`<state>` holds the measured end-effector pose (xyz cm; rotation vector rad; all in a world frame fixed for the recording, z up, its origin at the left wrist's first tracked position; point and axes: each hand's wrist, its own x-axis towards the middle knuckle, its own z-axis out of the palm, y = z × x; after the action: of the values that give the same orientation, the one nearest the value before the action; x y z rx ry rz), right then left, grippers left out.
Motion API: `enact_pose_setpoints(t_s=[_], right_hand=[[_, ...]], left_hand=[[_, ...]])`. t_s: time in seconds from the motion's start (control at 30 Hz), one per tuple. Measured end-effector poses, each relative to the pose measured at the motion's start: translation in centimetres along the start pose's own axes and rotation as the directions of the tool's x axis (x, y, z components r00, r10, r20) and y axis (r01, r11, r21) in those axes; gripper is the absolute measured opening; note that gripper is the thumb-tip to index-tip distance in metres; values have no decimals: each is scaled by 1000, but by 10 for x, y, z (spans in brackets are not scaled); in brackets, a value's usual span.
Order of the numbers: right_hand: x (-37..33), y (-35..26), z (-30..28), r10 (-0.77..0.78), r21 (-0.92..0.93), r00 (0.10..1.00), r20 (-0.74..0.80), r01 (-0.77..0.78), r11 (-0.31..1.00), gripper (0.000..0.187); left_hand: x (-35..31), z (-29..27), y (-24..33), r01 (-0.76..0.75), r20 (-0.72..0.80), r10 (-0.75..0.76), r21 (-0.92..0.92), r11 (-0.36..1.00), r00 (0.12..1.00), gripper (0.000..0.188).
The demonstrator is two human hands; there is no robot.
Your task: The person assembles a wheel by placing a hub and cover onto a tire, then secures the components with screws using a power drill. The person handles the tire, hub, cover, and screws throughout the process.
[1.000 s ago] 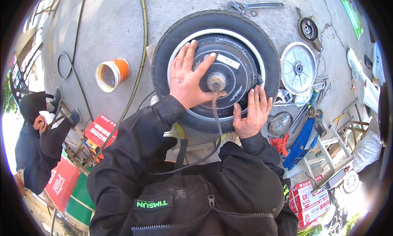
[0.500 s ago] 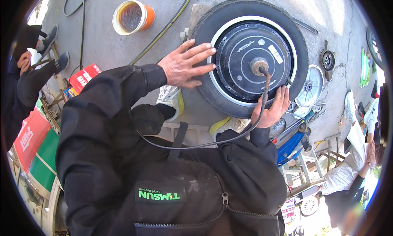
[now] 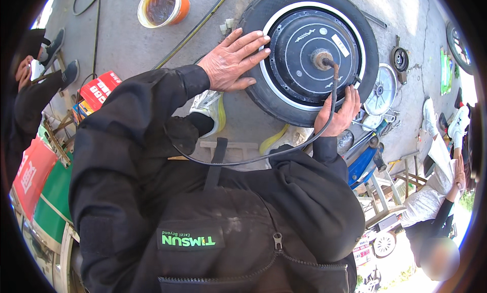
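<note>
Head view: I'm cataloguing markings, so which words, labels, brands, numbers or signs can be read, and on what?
I copy no wording or brand; print shows on:
Jacket patch: green lettering, upside down, legible.
Wheel hub: white marks and a white label, too small to read.
Red box: small white print, unclear.
Red-and-green panel: large white sign.
Box at lower right: blurred print.

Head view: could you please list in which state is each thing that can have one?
wheel: lying on its side, tyre fitted on the rim
cable: slack, bent, coming out at the wheel's centre
left hand: open, fingers spread, at the wheel's left edge
right hand: at the wheel's near edge; how firmly it grips is unclear
bucket: open, brownish contents inside
silver disc: off the wheel, on the ground
</note>
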<state>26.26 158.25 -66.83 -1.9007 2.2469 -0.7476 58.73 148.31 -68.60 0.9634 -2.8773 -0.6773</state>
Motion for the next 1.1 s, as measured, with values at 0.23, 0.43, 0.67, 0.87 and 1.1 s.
enact_pose_setpoints(t_s=[0.23,0.43,0.67,0.87,1.1], right_hand=[[0,-4,-3,5,-34,1000,27,-4,999,42],[3,-5,-5,25,22,1000,17,-25,999,46],[11,-21,-12,-63,51,981,183,54,997,98],[65,-27,-6,-127,-36,905,406,154,987,113],[89,-49,21,-115,-55,954,279,135,989,98]], left_hand=[[-1,10,0,-49,-131,37,-82,995,991,82],[2,3,4,-41,-141,30,-70,997,990,65],[37,-7,0,121,-312,-179,-197,973,933,73],[43,-5,16,250,-327,-320,-238,938,889,61],[42,-2,15,239,-340,-321,-263,935,884,46]])
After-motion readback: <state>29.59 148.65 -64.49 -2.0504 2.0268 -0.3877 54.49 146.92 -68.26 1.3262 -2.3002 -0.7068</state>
